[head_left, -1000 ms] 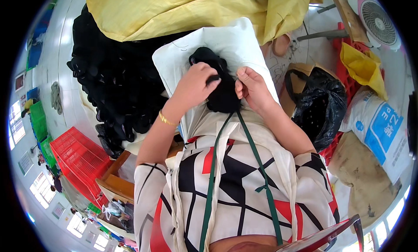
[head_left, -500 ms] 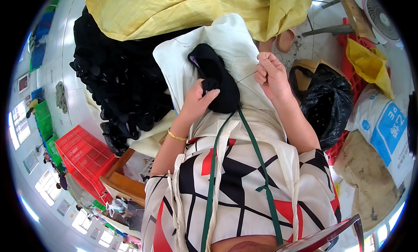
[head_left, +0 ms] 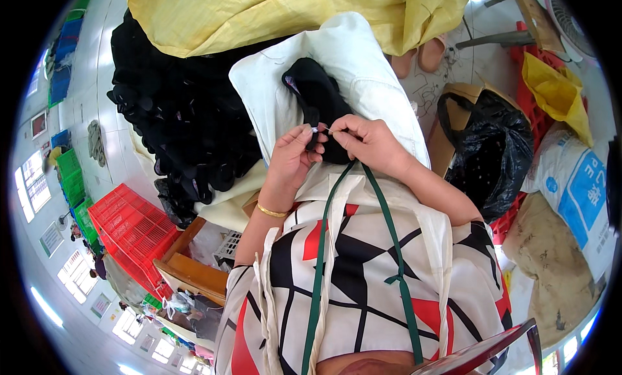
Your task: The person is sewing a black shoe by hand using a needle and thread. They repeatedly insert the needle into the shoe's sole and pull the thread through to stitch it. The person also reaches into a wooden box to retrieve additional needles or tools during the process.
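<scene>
A black cloth shoe point(head_left: 314, 83) lies on the white cloth point(head_left: 363, 60) over my lap, a small coloured patch showing inside its opening. My left hand point(head_left: 295, 151) is closed on the near part of the shoe, thumb and fingers pinching its edge. Right beside it, my right hand point(head_left: 369, 141) is closed in a pinch, with a thin, light, needle-like sliver point(head_left: 329, 132) at its fingertips. The two hands almost meet over the shoe and hide part of it. The thread cannot be made out now.
A heap of black shoes point(head_left: 175, 116) lies to the left, below yellow sheeting point(head_left: 291, 15). Red crates point(head_left: 133, 232) and a wooden drawer point(head_left: 194, 271) stand lower left. At the right are a black plastic bag point(head_left: 492, 148) in a carton, a white sack point(head_left: 567, 187) and a fan point(head_left: 570, 22).
My right hand has come left and down from the end of a taut thread to the shoe, beside my left hand. My left hand has turned slightly and still holds the shoe.
</scene>
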A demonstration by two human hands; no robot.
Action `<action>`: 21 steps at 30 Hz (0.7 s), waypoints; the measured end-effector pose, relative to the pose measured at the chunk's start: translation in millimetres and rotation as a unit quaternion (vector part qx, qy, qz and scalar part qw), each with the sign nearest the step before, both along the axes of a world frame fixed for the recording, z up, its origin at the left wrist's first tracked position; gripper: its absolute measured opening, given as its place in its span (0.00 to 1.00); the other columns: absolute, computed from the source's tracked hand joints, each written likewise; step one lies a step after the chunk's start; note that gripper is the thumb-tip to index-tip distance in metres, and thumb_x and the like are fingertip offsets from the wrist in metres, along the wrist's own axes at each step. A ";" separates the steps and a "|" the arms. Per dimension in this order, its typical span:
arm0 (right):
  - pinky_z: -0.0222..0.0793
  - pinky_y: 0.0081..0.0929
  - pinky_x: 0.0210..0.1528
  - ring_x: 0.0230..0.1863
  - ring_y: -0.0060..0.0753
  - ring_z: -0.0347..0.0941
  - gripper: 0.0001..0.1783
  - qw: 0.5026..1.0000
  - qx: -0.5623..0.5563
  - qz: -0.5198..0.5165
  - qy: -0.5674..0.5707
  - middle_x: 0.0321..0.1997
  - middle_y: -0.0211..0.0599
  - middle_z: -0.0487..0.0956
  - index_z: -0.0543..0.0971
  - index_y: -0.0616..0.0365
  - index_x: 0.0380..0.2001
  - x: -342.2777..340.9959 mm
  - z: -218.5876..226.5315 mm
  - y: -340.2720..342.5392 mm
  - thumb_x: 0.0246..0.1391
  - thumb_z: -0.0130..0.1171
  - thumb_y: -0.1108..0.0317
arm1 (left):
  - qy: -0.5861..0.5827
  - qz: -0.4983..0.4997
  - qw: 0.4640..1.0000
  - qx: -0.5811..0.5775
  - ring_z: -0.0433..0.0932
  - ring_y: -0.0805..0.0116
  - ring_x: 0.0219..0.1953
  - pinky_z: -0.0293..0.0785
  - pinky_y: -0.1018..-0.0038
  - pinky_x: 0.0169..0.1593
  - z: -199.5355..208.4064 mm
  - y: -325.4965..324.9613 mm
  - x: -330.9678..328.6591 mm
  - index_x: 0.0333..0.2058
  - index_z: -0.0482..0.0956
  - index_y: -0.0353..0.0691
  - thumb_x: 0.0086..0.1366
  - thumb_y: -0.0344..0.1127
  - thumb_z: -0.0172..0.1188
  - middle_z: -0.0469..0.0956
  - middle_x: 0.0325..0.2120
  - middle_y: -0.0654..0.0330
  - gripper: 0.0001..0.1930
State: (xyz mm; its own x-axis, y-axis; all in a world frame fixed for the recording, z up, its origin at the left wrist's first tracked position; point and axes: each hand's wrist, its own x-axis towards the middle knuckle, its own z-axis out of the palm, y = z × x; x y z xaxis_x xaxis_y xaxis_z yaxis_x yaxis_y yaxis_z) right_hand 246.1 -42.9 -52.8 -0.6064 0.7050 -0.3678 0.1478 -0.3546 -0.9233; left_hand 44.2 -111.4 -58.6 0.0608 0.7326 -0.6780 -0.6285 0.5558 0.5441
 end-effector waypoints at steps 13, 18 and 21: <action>0.75 0.31 0.35 0.30 0.46 0.79 0.08 0.988 0.142 0.012 -0.061 0.32 0.44 0.82 0.81 0.55 0.39 -4.6 0.1 -2.7 0.58 0.56 0.68 | -0.012 0.004 1.000 0.000 0.80 0.74 0.27 0.79 0.80 0.28 1.2 0.4 3.8 0.46 0.80 0.31 0.71 0.36 0.55 0.83 0.31 0.57 0.13; 0.75 0.31 0.35 0.30 0.47 0.79 0.08 0.988 0.144 0.009 -0.050 0.32 0.45 0.82 0.81 0.55 0.39 -4.8 -2.3 -2.8 0.58 0.56 0.68 | -0.013 0.005 1.000 -0.004 0.80 0.73 0.27 0.78 0.80 0.28 0.7 1.1 4.2 0.46 0.80 0.31 0.71 0.36 0.55 0.83 0.31 0.57 0.14; 0.71 0.19 0.35 0.29 0.20 0.73 0.08 0.986 0.156 0.020 -0.054 0.33 0.35 0.81 0.80 0.62 0.41 -4.8 -6.4 -3.3 0.61 0.56 0.74 | -0.016 0.011 1.000 -0.008 0.80 0.74 0.27 0.78 0.80 0.28 2.0 2.0 5.0 0.44 0.80 0.33 0.69 0.34 0.57 0.83 0.31 0.57 0.11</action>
State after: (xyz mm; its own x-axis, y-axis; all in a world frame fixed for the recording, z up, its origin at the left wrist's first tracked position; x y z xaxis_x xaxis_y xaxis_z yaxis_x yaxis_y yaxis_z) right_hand 241.2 -46.2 -59.1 -0.6053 0.7706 -0.1997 0.2585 -0.0470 -0.9649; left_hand 49.2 -109.4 -56.6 0.0657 0.7236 -0.6871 -0.6578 0.5492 0.5155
